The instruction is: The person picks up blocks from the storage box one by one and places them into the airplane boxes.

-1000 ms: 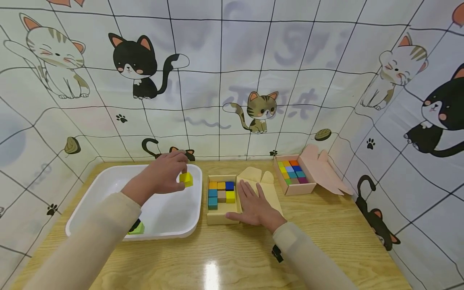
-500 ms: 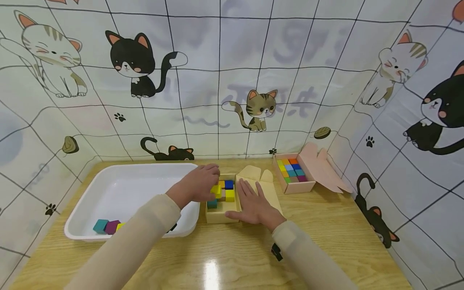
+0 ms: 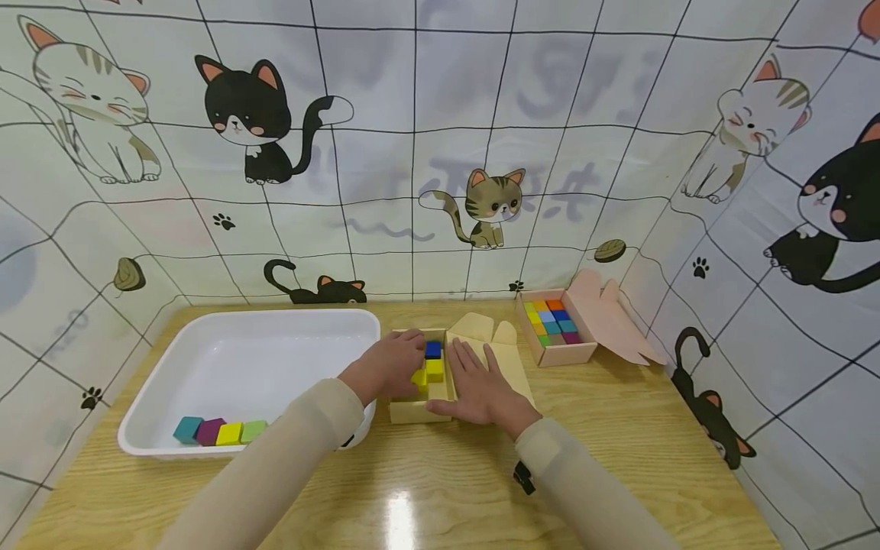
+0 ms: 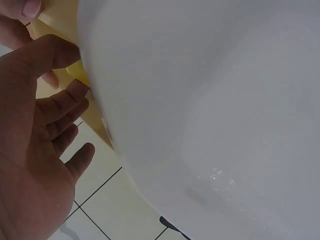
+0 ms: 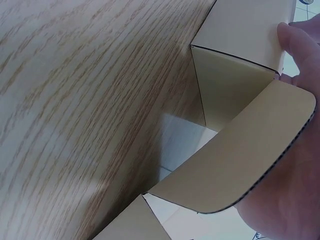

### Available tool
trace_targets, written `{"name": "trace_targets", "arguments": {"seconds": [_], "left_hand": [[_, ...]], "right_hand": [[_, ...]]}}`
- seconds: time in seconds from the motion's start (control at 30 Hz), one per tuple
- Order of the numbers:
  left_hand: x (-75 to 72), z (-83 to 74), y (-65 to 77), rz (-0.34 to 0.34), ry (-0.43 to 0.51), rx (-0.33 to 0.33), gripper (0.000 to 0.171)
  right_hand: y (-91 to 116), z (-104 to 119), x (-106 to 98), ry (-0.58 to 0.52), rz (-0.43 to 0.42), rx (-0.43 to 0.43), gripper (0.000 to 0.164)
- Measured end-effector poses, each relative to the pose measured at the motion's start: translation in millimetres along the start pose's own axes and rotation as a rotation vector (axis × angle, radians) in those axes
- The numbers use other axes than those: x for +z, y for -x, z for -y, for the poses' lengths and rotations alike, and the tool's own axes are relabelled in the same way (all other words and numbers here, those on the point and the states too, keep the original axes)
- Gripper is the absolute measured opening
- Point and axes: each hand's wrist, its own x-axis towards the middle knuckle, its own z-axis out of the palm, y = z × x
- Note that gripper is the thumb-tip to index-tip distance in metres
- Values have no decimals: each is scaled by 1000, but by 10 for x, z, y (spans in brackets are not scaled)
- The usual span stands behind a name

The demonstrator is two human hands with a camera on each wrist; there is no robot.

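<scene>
My left hand (image 3: 388, 363) reaches into the open cream cardboard box (image 3: 419, 413), pinching a yellow block (image 4: 79, 74) between thumb and index finger. In the head view a blue block (image 3: 433, 350) and another yellow block (image 3: 435, 370) show in the box beside the fingers; the hand hides the blocks at its left side. My right hand (image 3: 484, 389) lies with straight fingers on the folded-back lid (image 3: 514, 370), its thumb across the box's right edge. The right wrist view shows a lid flap (image 5: 235, 155) in front of that hand.
Left of the box stands a white tray (image 3: 137, 382) with teal, purple, yellow and light green blocks (image 3: 229, 434) along its near side. Back right, a pink box (image 3: 567, 355) filled with coloured blocks has its lid (image 3: 612, 321) open. A cat-patterned curtain (image 3: 378, 153) borders the table.
The left hand has carried the yellow block rightward from above the tray and lowered it into the cream box. My right hand has stayed on the lid.
</scene>
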Motion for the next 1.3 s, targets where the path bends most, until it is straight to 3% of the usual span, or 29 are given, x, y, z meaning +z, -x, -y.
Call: {"name": "trace_targets", "arguments": {"seconds": [0.37, 0.8, 1.13, 1.3], "left_hand": [[55, -28, -50, 3, -74, -24, 53], [81, -76, -65, 4, -184, -45, 50], [41, -69, -46, 4, -142, -72, 44], [-120, 84, 38, -91, -46, -79, 30]], "right_hand": [[-11, -7, 10, 12, 2, 5, 105], [3, 4, 6, 12, -9, 5, 105], [-3, 14, -2, 24, 9, 12, 107], [0, 7, 2, 20, 5, 12, 106]]}}
